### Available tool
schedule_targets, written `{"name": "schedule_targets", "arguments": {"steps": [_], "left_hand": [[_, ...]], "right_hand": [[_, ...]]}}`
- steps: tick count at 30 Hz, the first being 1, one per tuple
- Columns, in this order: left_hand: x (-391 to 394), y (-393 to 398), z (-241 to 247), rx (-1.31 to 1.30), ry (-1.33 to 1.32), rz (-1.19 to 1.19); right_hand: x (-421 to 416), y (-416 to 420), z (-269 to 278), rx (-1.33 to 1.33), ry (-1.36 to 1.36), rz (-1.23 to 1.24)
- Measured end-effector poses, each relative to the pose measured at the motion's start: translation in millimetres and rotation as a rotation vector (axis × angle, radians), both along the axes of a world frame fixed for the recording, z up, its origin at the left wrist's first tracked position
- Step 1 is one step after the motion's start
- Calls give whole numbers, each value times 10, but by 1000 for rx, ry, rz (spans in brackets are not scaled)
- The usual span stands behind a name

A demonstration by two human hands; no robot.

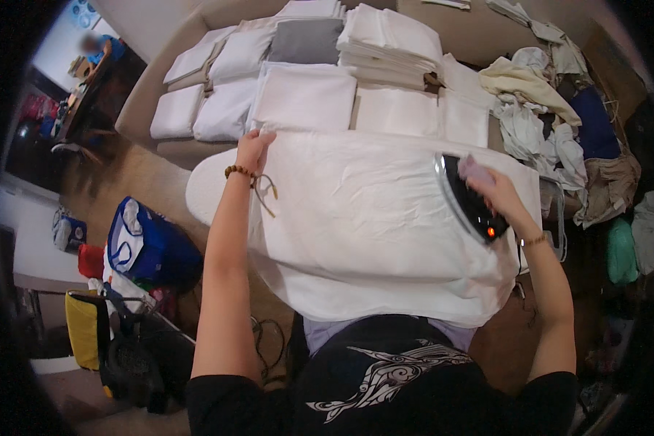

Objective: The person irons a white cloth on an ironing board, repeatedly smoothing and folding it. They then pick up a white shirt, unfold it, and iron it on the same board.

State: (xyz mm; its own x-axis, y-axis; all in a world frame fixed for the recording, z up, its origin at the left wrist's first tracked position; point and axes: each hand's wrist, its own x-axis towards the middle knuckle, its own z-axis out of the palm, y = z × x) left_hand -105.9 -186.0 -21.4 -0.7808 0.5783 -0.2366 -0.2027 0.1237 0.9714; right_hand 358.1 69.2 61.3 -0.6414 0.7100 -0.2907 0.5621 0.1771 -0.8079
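Observation:
A white cloth (pixel 349 218) lies spread over an ironing board (pixel 207 188), whose rounded pale end shows at the left. My right hand (pixel 493 191) grips the handle of a black electric iron (pixel 463 201), which rests on the right part of the cloth with an orange light lit at its heel. Wrinkles run through the cloth just left of the iron. At the cloth's far left corner, my left hand (pixel 256 150) pinches the edge between thumb and fingers. The cloth's near edge hangs over the board's front, against my body.
Behind the board, a beige sofa (pixel 136 117) bears folded white stacks (pixel 389 41) and a grey folded cloth (pixel 307 41). Crumpled clothes (pixel 545 120) heap at the right. A blue bag (pixel 155 245) and a yellow-and-black item (pixel 84 329) stand left. A person (pixel 101 49) sits far left.

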Motion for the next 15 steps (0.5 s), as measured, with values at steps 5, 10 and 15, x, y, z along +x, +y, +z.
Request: {"name": "schedule_targets", "arguments": {"steps": [5,10,15], "left_hand": [[-54,-25,27,-168,20,19],[-155,27,-172,99,91,100],[-10,86,-203,-506,1074,71]], "right_hand": [[-488,278,77,-134,8,80],[-1077,-140,167,-235,-32,570],[-2176,-898,-77,110,71,580]]}}
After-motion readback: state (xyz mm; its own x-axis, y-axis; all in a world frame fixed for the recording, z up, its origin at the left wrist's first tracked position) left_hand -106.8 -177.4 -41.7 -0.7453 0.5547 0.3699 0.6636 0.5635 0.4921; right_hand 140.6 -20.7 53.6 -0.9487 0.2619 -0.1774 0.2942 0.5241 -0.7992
